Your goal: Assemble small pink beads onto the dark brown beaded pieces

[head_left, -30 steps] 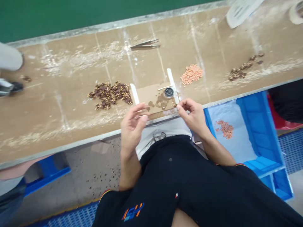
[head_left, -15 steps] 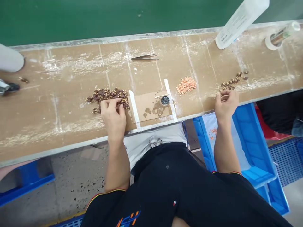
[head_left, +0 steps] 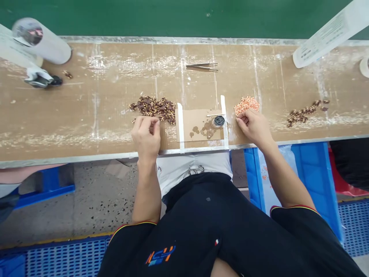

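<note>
My left hand [head_left: 147,136] is just in front of a heap of small dark-brown and gold pieces [head_left: 155,107]. Its fingers and thumb are curled into a pinch; whatever lies between the tips is too small to make out. At the front edge of a pile of tiny orange pieces [head_left: 247,104] is my right hand [head_left: 256,127], also pinched, its fingertips' contents hidden. Between my hands lies a stained cardboard piece [head_left: 187,123] under two white tape strips [head_left: 181,127]. On it stand a small round dish of black material [head_left: 219,120] and a thin white stick [head_left: 215,114].
Tweezers [head_left: 201,67] lie toward the back of the bench. A row of brown-gold pieces [head_left: 302,112] is on the right. White bottles [head_left: 323,40] stand at back right and white containers [head_left: 54,46] at back left. Below the bench at right is a blue crate [head_left: 313,173].
My right hand has moved left, from the brown-gold row to the orange pile. My left hand has drawn back slightly from its heap. The camera view has shifted and levelled.
</note>
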`<state>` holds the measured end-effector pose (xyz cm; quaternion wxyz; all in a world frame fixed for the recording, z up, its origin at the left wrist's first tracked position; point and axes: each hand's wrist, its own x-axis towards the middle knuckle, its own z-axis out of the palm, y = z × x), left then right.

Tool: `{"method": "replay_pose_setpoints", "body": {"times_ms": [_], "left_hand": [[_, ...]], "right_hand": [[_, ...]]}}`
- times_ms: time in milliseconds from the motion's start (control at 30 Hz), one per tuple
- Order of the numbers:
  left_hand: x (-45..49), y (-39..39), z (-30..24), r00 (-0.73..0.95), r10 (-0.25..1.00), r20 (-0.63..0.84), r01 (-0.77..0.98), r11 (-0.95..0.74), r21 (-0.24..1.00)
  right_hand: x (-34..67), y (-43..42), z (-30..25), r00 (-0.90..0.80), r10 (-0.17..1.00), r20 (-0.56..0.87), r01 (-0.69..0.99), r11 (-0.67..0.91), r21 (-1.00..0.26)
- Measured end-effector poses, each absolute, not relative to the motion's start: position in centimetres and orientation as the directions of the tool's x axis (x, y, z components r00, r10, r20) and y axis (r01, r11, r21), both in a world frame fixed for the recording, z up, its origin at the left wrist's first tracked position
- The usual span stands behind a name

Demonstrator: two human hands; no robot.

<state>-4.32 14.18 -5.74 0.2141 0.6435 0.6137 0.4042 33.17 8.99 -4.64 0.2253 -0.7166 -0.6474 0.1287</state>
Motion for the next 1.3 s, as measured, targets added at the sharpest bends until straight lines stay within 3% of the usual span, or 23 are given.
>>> {"method": "replay_pose_setpoints", "body": {"times_ms": [167, 467, 667, 833, 933, 1067, 1300], "left_hand": [[-4.7, 13.2, -5.9, -0.101, 0.963, 0.25, 0.661, -0.122, 0.74], [-4.5, 13.9, -5.1, -0.043, 0.965, 0.257, 0.675, -0.162, 0.72], [-2.8, 12.9, -5.4, 0.031, 0.973, 0.229, 0.666, -0.192, 0.721], [-2.2, 13.6, -5.8, 0.068, 0.981, 0.181, 0.736, -0.172, 0.655], [-2.1, 14.5, -5.5, 0.154, 0.976, 0.151, 0.798, -0.214, 0.563], [-2.4, 15.4, -4.8, 0.288, 0.95, 0.119, 0.851, -0.311, 0.424], [-3.1, 14.2, -4.8, 0.433, 0.888, 0.156, 0.829, -0.46, 0.319]], "right_hand": [[32.4, 9.6, -3.6, 0.149, 0.989, -0.027, 0.927, -0.149, -0.345], [30.7, 11.6, -0.2, 0.139, 0.941, -0.307, 0.99, -0.132, 0.045], [31.8, 10.6, 0.6, 0.104, 0.918, -0.383, 0.992, -0.123, -0.027], [32.7, 9.9, 0.0, 0.075, 0.945, -0.32, 0.977, -0.134, -0.164], [32.7, 10.0, 0.0, 0.027, 0.959, -0.282, 0.991, -0.062, -0.115], [32.9, 10.0, 0.3, -0.029, 0.938, -0.345, 0.999, 0.018, -0.037], [34.7, 8.0, -0.6, -0.063, 0.95, -0.305, 0.992, 0.027, -0.121]]}}
